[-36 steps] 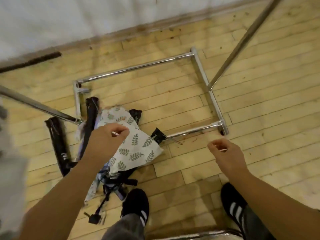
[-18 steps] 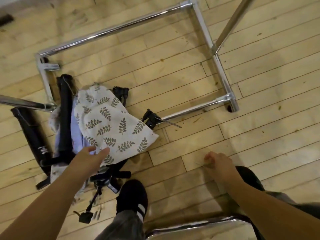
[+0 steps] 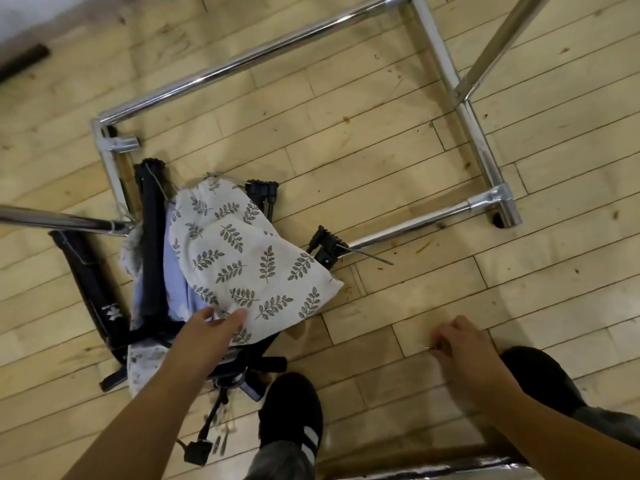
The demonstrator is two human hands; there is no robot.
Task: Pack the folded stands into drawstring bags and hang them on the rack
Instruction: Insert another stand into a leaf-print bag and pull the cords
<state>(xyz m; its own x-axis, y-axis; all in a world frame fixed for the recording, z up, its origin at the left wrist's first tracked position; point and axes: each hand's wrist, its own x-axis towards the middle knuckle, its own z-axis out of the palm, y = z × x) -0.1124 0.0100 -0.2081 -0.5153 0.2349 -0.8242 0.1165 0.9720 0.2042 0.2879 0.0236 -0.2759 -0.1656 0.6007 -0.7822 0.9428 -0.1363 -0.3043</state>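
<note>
A cream drawstring bag with a leaf print [image 3: 249, 258] lies on top of a heap on the wooden floor. Under it are a lilac bag [image 3: 173, 275] and several black folded stands; one stand [image 3: 150, 237] lies along the bag's left side and another [image 3: 88, 271] further left. Black stand feet [image 3: 327, 245] poke out on the right. My left hand [image 3: 211, 329] touches the leaf bag's near edge with its fingers nearly straight. My right hand [image 3: 457, 344] hovers low over the bare floor, fingers curled, pinching a small thin item.
The chrome rack base [image 3: 242, 60] frames the floor beyond the heap, with an upright pole [image 3: 498, 46] at the right and another pole [image 3: 52, 220] at the left. My black shoes [image 3: 291, 410] [image 3: 540, 375] stand close to the heap. A chrome bar [image 3: 450, 471] crosses the bottom edge.
I have bent down towards the floor. My left hand dropped from above the leaf bag to its near edge. My right hand lowered towards the floor, still curled.
</note>
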